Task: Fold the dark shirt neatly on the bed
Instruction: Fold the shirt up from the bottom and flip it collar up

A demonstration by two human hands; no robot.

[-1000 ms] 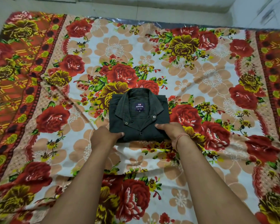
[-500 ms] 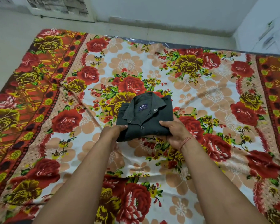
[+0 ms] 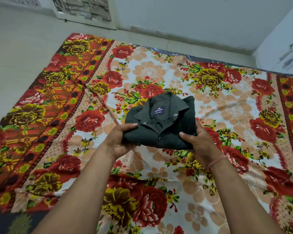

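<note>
1. Up comes the dark shirt (image 3: 161, 122)! A second ago it lay flat on the floral bedsheet (image 3: 142, 168). Now its near edge is off the cloth and the bundle has turned, collar swinging toward the right hand's side. I cannot tell whether the far edge touches the sheet.
2. Both forearms reach in from the bottom edge, wide apart low down and closing toward the shirt. A pinkish thread band (image 3: 216, 160) circles the right wrist.
3. The left hand (image 3: 118, 141) grips the near-left corner, thumb laid on top, fingers tucked underneath out of sight.
4. The right hand (image 3: 199, 143) clamps the near-right corner the same way, thumb on top, palm cupping the side edge.
5. Between the hands sits the folded shirt, collar facing up, with a blue neck label (image 3: 159, 110) just beyond the thumbs.
6. Beyond the shirt the bedsheet runs to its far edge, then comes pale floor (image 3: 24, 53) and a white wall (image 3: 193, 17).
</note>
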